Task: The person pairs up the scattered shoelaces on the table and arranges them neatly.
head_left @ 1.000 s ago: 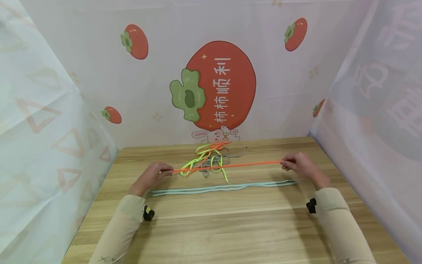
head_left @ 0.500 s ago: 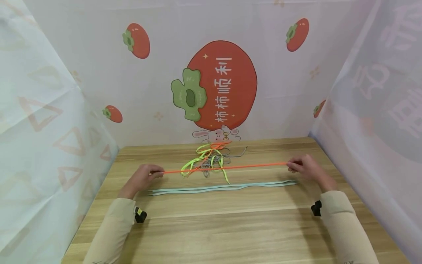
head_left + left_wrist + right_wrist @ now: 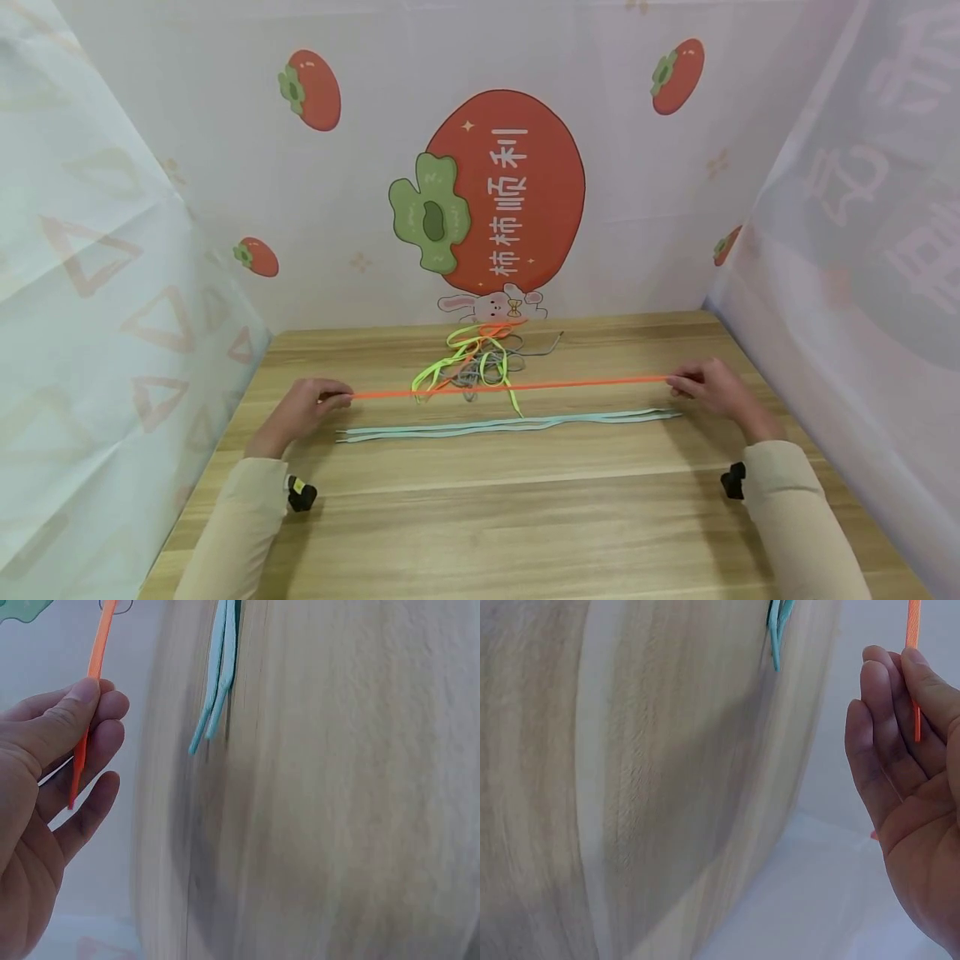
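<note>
Two ends of a flat orange fabric lace (image 3: 540, 386) are held above the wooden table (image 3: 487, 525) in the head view, by the left hand (image 3: 306, 405) at nine o'clock and right hand (image 3: 707, 387) at three; both have been drawn farther apart, so more length seems straightened. Left wrist view: one end is pinched by fingers (image 3: 103, 741). Right wrist view: the other, likewise.

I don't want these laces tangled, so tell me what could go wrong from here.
The stretched orange lace might slip: left hand and right hand only pinch it near its ends. If lowered carelessly, it could snag the jumbled lace pile, which it crosses in the head view, or disturb the nearby light-blue laces.
</note>
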A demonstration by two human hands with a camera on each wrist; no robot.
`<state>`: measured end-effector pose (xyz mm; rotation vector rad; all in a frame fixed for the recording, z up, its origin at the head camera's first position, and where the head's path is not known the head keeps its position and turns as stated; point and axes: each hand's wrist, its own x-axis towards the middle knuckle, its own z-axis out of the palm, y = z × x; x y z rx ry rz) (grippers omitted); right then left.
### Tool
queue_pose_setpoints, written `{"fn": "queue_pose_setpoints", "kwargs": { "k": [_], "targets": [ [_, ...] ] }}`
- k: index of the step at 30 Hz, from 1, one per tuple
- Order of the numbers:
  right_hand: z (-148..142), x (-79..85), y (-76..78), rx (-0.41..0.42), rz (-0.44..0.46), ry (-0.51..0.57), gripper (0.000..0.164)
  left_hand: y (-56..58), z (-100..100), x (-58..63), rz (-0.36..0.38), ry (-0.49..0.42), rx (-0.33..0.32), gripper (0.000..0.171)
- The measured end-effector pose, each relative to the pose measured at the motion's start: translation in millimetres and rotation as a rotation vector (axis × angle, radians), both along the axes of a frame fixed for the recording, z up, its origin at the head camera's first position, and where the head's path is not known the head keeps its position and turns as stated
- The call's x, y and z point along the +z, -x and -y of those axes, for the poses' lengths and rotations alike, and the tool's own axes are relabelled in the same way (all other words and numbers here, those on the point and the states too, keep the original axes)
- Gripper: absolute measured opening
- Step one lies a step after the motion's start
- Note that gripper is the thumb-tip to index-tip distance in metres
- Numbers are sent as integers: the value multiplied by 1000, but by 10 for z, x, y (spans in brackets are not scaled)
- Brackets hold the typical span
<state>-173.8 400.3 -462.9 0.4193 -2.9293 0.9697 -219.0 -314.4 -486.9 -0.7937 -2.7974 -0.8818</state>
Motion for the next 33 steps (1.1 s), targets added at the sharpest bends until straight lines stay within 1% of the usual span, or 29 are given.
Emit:
{"fn": "queue_pose_setpoints", "kwargs": {
  "k": [5, 10, 14, 18, 21, 23, 28, 33],
  "targets": [
    [-60, -20, -32, 7, -23, -31, 20, -51, 111, -3, -8, 15, 27, 11],
    [-96, -45, -58, 9, -48, -54, 19, -95, 205, 28, 7, 41, 47, 10],
    [-99, -75, -96, 12, -22, -24, 17, -128, 261, 41, 31, 64, 46, 10],
    [-81, -102, -116, 11, 10, 1, 18, -177, 303, 47, 65, 84, 64, 9],
    [-67, -112, -126, 4, 36, 2, 20, -226, 333, 56, 77, 86, 86, 10],
    [-52, -106, -135, 3, 57, -1, 21, -250, 360, 69, 72, 85, 94, 12],
    [-23, -82, -166, 8, 87, -24, 20, -313, 413, 132, 66, 85, 83, 14],
    [-22, -79, -185, -1, 107, -62, 20, -368, 450, 196, 102, 93, 37, 12]
  ]
}}
